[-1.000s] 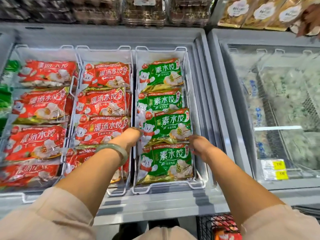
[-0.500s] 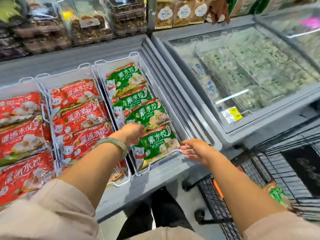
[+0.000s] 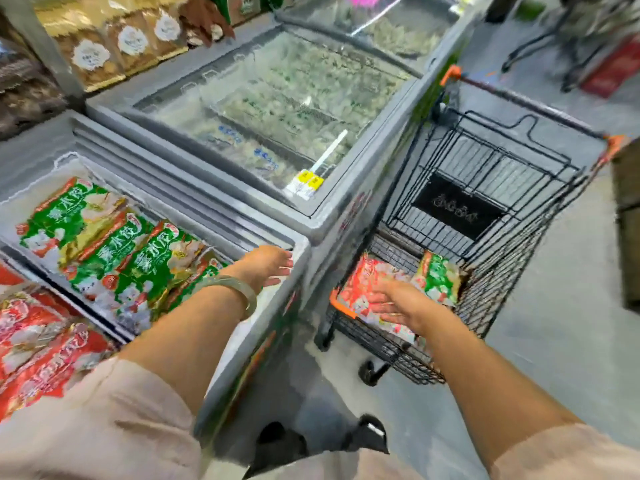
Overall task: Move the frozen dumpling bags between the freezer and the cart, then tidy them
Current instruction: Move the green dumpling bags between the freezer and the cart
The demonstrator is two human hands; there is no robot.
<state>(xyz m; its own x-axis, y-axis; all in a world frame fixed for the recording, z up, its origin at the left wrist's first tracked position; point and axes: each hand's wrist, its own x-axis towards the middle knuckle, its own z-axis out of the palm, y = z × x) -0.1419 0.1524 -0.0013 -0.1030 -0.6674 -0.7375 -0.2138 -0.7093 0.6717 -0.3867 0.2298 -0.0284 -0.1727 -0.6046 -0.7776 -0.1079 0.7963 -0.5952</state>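
Green dumpling bags (image 3: 114, 251) lie overlapped in a white wire basket in the open freezer (image 3: 298, 258) at the left, with red dumpling bags (image 3: 41, 344) in the basket beside them. My left hand (image 3: 266, 266), a pale bangle on its wrist, hovers open over the freezer's right rim and holds nothing. My right hand (image 3: 401, 303) reaches with spread fingers over a red bag (image 3: 363, 282) lying in the black wire cart (image 3: 491, 271). Whether it touches the bag is unclear. A green bag (image 3: 440, 275) lies just beyond it in the cart.
A second freezer (image 3: 270, 109) with a closed glass lid stands behind the open one, yellow price tags (image 3: 306, 181) on its lid. Shelves of packaged goods (image 3: 114, 46) run along the back. The cart's orange-cornered rim (image 3: 450, 74) sits close against the freezers. Grey floor lies to the right.
My view has swung right from the freezer to the cart. My left hand left the green bags and moved to the freezer's rim. My right hand went from the basket edge over the cart.
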